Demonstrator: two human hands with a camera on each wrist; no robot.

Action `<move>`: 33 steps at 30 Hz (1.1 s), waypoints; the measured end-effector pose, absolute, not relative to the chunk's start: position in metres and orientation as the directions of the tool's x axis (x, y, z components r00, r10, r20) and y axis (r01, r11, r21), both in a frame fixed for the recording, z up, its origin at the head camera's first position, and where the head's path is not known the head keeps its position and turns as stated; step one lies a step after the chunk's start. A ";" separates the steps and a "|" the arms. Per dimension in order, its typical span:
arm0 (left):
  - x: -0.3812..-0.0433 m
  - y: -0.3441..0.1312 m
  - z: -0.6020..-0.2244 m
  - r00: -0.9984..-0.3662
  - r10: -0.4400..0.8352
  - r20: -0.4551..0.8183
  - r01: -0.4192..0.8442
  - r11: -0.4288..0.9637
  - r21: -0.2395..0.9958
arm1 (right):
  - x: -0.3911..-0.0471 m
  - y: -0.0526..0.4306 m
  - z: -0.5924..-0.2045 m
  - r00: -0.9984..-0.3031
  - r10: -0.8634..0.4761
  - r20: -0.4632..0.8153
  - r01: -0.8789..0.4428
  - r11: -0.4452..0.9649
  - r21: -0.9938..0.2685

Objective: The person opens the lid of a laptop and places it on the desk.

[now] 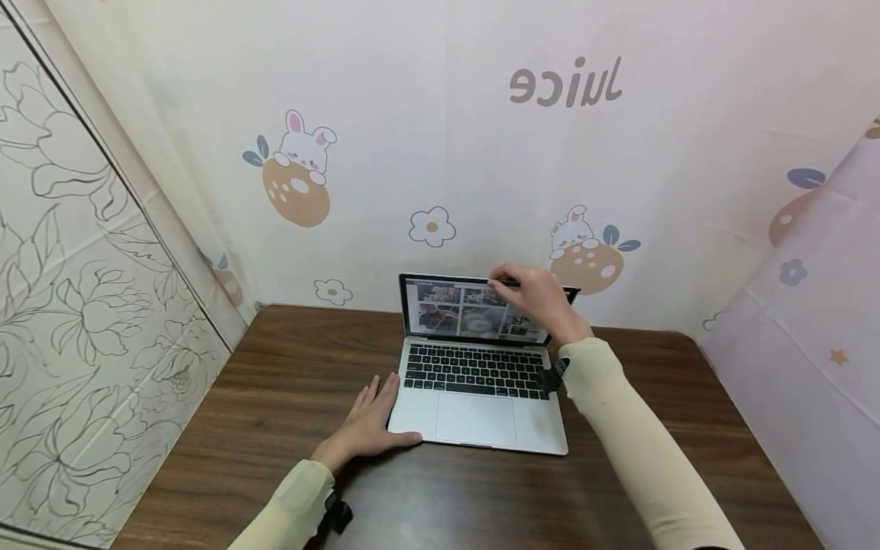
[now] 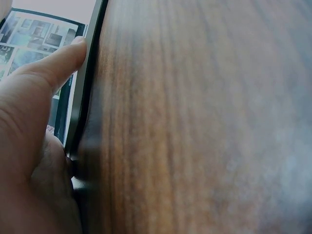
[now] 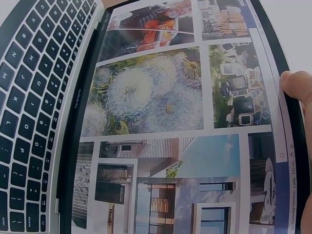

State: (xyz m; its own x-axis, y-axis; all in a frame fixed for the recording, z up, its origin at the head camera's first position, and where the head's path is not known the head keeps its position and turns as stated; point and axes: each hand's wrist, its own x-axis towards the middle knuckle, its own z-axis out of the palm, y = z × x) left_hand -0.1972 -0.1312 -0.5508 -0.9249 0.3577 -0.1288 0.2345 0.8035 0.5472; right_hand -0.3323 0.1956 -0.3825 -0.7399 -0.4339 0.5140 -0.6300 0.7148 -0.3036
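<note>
A silver laptop (image 1: 476,420) sits on the wooden table with its lid raised and the screen (image 1: 440,305) lit, showing a grid of pictures. At the upper rim of the lid, my right hand (image 1: 539,296) pinches the edge near its middle; in the right wrist view the thumb (image 3: 297,87) lies on the screen side of the black bezel. My left hand (image 1: 369,425) rests at the front left corner, fingers straight along the left side. Its thumb (image 2: 51,68) reaches along the front edge. The keyboard (image 1: 474,369) is exposed, its right end partly covered by the right wrist's strap.
The brown table (image 1: 289,382) extends around the laptop on both sides and in front. Behind it hangs a pale curtain (image 1: 440,153) printed with rabbits and fruit, close to the table's back edge. A flower-patterned panel (image 1: 82,305) stands to the left.
</note>
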 end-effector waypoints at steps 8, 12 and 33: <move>-0.198 -0.132 -0.557 -0.926 0.360 -0.113 0.232 0.780 0.581 | -0.336 0.195 -0.382 -0.749 -0.424 0.508 -0.618 0.723 -0.307; -0.197 -0.131 -0.555 -0.927 0.355 -0.123 0.227 0.789 0.571 | -0.337 0.195 -0.382 -0.751 -0.423 0.507 -0.618 0.722 -0.313; -0.200 -0.133 -0.557 -0.927 0.359 -0.105 0.234 0.776 0.585 | -0.347 0.194 -0.381 -0.776 -0.407 0.481 -0.595 0.724 -0.349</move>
